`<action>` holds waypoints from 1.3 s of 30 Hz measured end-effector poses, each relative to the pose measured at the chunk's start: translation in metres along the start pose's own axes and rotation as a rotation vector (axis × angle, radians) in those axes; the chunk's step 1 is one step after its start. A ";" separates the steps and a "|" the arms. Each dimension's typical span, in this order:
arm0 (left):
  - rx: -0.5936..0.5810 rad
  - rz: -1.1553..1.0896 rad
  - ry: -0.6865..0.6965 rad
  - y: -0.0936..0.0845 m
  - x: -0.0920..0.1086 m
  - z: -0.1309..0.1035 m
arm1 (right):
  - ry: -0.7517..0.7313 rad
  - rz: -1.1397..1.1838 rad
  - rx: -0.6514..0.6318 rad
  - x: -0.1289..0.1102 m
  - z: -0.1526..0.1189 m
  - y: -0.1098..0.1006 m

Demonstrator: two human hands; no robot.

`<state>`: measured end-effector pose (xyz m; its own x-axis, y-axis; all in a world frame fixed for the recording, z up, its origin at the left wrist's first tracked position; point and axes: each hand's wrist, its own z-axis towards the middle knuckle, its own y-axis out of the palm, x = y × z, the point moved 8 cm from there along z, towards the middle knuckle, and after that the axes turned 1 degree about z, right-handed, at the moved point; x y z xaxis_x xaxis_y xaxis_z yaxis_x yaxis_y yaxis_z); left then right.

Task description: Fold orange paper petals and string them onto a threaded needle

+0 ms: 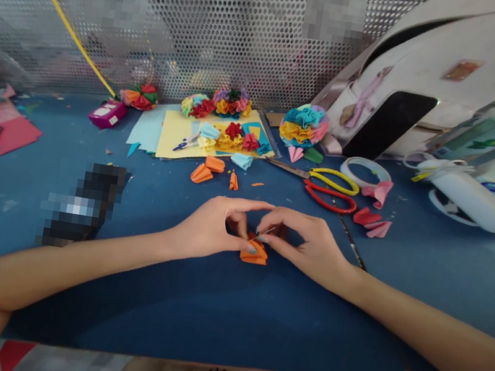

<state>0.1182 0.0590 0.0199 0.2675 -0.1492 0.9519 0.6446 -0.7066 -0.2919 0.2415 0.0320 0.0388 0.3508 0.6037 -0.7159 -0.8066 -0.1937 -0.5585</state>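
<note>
Folded orange paper (pixel 259 259) pinched at the centre of the frame

The left hand (pixel 210 226) grips the paper between thumb and fingers, low in the middle. The right hand (pixel 309 239), beside it, pinches a thin, needle-like item (pixel 267 233) at the paper's upper edge; it is too small to identify. Loose orange pieces (pixel 203 173) lie just above on the worktop (pixel 209 311), scissors (pixel 309 175) right of centre, and a multicoloured paper ball (pixel 304 125) sits higher, before a pale backpack (pixel 435 71) at upper right
</note>
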 end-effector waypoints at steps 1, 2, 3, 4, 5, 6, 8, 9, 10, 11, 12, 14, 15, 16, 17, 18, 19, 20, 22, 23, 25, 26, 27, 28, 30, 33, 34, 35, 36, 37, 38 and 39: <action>0.002 -0.003 -0.004 0.000 -0.001 0.000 | 0.021 0.021 -0.015 0.001 0.000 0.002; 0.007 -0.002 -0.007 0.001 -0.001 0.000 | 0.036 0.037 -0.031 0.002 0.000 0.004; 0.009 0.003 -0.010 0.001 -0.002 0.000 | 0.049 0.050 -0.046 0.003 0.000 0.006; 0.011 0.008 -0.012 0.001 -0.002 0.000 | 0.056 0.060 -0.060 0.004 -0.001 0.007; 0.014 0.012 -0.011 0.002 -0.003 0.000 | 0.057 0.064 -0.073 0.004 -0.001 0.009; 0.018 0.016 -0.007 0.002 -0.003 0.000 | 0.055 0.060 -0.082 0.004 -0.001 0.010; 0.023 0.025 0.006 0.003 -0.003 -0.001 | 0.037 0.038 -0.089 0.003 -0.001 0.011; 0.029 0.032 0.012 0.003 -0.002 -0.001 | 0.028 0.023 -0.085 0.003 -0.001 0.011; 0.038 0.043 0.018 0.003 -0.002 -0.002 | 0.021 0.011 -0.077 0.002 -0.001 0.010; 0.050 0.055 0.025 0.003 -0.001 -0.002 | 0.016 0.001 -0.068 0.001 -0.001 0.010; 0.064 0.068 0.033 0.003 0.000 -0.003 | 0.013 -0.005 -0.059 0.000 0.000 0.009; 0.093 0.094 0.058 0.002 0.002 -0.006 | 0.018 -0.001 -0.043 -0.001 0.001 0.006; 0.104 0.104 0.075 0.002 0.004 -0.007 | 0.026 0.009 -0.033 -0.001 0.002 0.005; 0.112 0.111 0.091 0.002 0.005 -0.008 | 0.039 0.022 -0.019 0.001 0.002 0.003; 0.116 0.116 0.105 0.002 0.006 -0.009 | 0.059 0.034 -0.006 0.002 0.003 0.001; 0.119 0.118 0.116 0.001 0.007 -0.010 | 0.081 0.044 0.004 0.005 0.003 -0.001; 0.123 0.117 0.121 0.001 0.007 -0.010 | 0.103 0.049 0.011 0.007 0.004 -0.003; 0.125 0.112 0.121 0.000 0.006 -0.010 | 0.121 0.052 0.012 0.010 0.004 -0.004; 0.135 0.088 0.113 -0.001 0.004 -0.009 | 0.142 0.056 0.007 0.012 0.005 -0.005; 0.141 0.073 0.108 -0.003 0.003 -0.008 | 0.145 0.059 0.004 0.013 0.005 -0.005; 0.143 0.047 0.094 -0.004 0.002 -0.007 | 0.138 0.065 0.000 0.011 0.004 -0.004; 0.136 0.037 0.086 -0.004 0.001 -0.006 | 0.127 0.067 -0.001 0.010 0.004 -0.003; 0.128 0.031 0.079 -0.004 0.001 -0.005 | 0.114 0.070 -0.003 0.008 0.004 -0.003; 0.116 0.025 0.072 -0.003 0.001 -0.004 | 0.100 0.070 -0.005 0.007 0.003 -0.002; 0.091 0.006 0.057 -0.002 0.001 -0.003 | 0.077 0.066 -0.013 0.004 0.002 -0.001; 0.061 -0.036 0.023 -0.002 -0.002 -0.003 | 0.070 0.057 -0.027 0.004 0.001 0.001; 0.052 -0.049 0.013 -0.002 -0.003 -0.002 | 0.071 0.057 -0.028 0.004 0.001 0.000; 0.043 -0.059 0.007 -0.002 -0.004 -0.002 | 0.070 0.059 -0.028 0.004 0.000 0.000; 0.037 -0.067 0.003 -0.001 -0.005 -0.002 | 0.068 0.059 -0.028 0.003 0.000 0.000; 0.031 -0.073 0.000 -0.001 -0.006 -0.002 | 0.064 0.058 -0.028 0.003 0.000 0.000; 0.027 -0.078 -0.003 -0.002 -0.007 -0.002 | 0.058 0.055 -0.029 0.003 -0.001 0.000; 0.022 -0.083 -0.008 -0.002 -0.007 -0.001 | 0.051 0.050 -0.032 0.002 -0.001 0.000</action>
<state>0.1144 0.0603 0.0138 0.2183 -0.0848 0.9722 0.6806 -0.7007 -0.2139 0.2429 0.0325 0.0370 0.3347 0.5523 -0.7635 -0.8085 -0.2479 -0.5337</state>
